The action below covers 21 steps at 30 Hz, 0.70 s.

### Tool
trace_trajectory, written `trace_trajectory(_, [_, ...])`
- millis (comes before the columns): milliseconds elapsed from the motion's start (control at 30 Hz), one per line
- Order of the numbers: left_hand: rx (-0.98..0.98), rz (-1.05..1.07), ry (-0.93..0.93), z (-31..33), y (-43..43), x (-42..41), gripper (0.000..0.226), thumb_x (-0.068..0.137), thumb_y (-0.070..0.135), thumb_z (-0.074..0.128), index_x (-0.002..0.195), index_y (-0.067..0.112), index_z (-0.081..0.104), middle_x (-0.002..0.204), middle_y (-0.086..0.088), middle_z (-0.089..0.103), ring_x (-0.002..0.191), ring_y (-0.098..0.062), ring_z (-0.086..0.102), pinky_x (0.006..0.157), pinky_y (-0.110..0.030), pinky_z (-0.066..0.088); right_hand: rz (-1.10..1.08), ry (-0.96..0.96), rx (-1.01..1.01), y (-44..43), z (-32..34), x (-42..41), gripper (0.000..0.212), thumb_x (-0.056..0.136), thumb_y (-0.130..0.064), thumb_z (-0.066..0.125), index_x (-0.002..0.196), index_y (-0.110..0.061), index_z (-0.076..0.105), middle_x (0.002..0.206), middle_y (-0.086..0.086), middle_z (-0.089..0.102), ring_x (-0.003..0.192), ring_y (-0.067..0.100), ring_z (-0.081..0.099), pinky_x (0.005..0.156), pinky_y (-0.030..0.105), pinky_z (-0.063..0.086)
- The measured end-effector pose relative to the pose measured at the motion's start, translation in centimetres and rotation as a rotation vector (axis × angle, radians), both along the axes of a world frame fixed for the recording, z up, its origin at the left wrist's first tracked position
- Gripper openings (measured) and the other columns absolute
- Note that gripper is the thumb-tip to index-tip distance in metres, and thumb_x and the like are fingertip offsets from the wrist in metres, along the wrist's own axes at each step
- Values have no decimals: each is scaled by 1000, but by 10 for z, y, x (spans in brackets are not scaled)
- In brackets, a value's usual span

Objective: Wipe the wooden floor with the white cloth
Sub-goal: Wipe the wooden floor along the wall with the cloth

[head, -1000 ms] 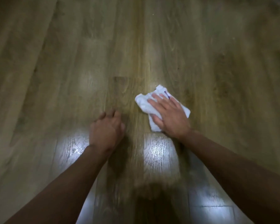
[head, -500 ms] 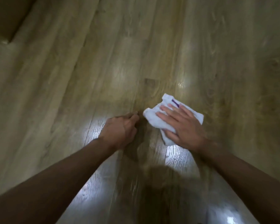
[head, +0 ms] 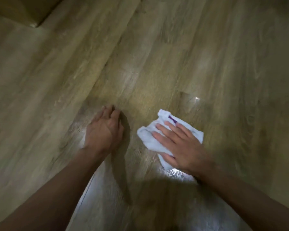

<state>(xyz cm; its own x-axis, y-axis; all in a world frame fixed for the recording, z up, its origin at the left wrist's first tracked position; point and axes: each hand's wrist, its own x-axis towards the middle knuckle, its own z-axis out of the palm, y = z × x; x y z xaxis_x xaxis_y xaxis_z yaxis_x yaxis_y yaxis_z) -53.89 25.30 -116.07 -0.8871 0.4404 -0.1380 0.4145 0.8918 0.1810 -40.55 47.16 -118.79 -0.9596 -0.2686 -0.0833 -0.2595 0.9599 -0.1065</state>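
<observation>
Nearest, right hand at four o'clock, fingers spread flat, gripping nothing, pressing white cloth to wooden floor for wiping; left hand at nine o'clock, fingers curled, empty, apparently bracing.

Item count for this view:

- Hands: two. One left hand, one right hand.
- Forearms: two, one per hand, both bare.
- White cloth: one, with one purple mark visible on it.
- Wooden floor: one continuous surface made of several planks; blur prevents an exact plank count.
- Bright light reflections on the floor: several patches near its near edge; exact number cannot be determined.
- Box-like object at the far left corner: one, only partly in frame.
</observation>
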Motion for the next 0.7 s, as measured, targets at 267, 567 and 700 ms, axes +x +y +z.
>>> trace_trajectory(267, [163, 65, 181, -17, -5, 4, 27, 83, 12, 57, 108, 7, 67, 122, -13, 64, 111, -33, 61, 91, -42, 48, -255, 101, 8, -67, -8, -146, 58, 97, -46, 27, 149, -21, 29, 158, 1, 25, 145, 27, 22, 119, 44, 12])
trace_trajectory(567, [472, 213, 205, -31, -34, -13, 14, 76, 6, 57, 89, 6, 64, 93, -10, 61, 89, -32, 54, 81, -41, 41, 306, 65, 20, -29, -9, -103, 56, 96, -49, 37, 148, -28, 32, 156, -1, 29, 145, 21, 25, 117, 43, 23])
trace_trajectory(700, [530, 283, 242, -42, -34, -13, 26, 78, 8, 57, 104, 7, 58, 98, -9, 59, 91, -28, 51, 80, -39, 41, 145, 61, -10, -60, -8, -167, 55, 97, -47, 35, 148, -29, 30, 157, -3, 28, 145, 21, 25, 118, 41, 17])
